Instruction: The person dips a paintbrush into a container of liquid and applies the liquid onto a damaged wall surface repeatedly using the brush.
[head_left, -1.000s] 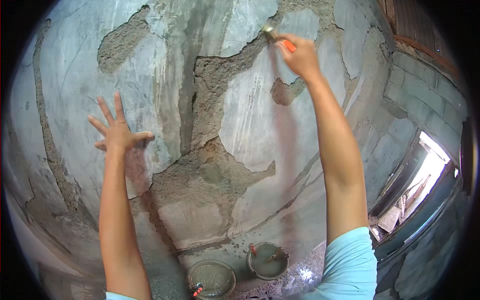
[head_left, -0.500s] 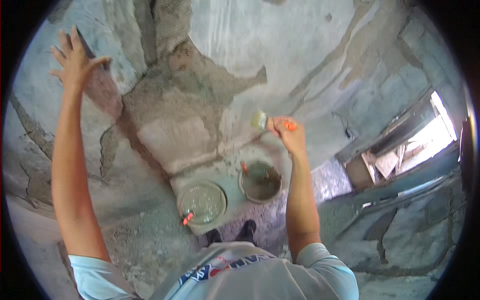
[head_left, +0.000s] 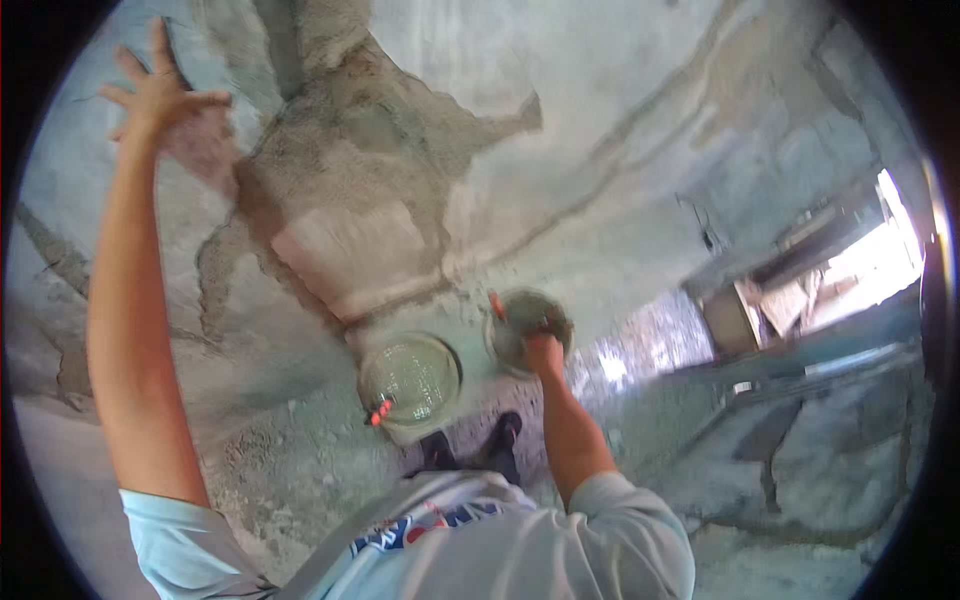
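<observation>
My left hand (head_left: 160, 98) is spread with fingers apart against the rough, patchy wall (head_left: 390, 150), arm stretched up at the far left. Down at the right bucket (head_left: 491, 343), my right hand (head_left: 545, 353) is closed at its near rim. The paintbrush it grips is mostly hidden behind the hand, its bristle end inside the bucket with murky grey liquid. An orange-red handle (head_left: 497, 306) sticks up at that bucket's left rim. Beside it stands a second round bucket (head_left: 368, 372) of greyish-green wet mix, with another orange-red handle (head_left: 379, 411) at its near left edge.
My feet (head_left: 504, 432) stand just short of the buckets on a gritty floor (head_left: 290, 455). At the right is a bright opening (head_left: 860, 280) with boards in it. A dark wire or fitting (head_left: 708, 240) hangs on the wall to its left.
My right hand has swung down from the wall to the right bucket, taking the paintbrush into it. My left hand stays spread on the wall. The view has shifted slightly.
</observation>
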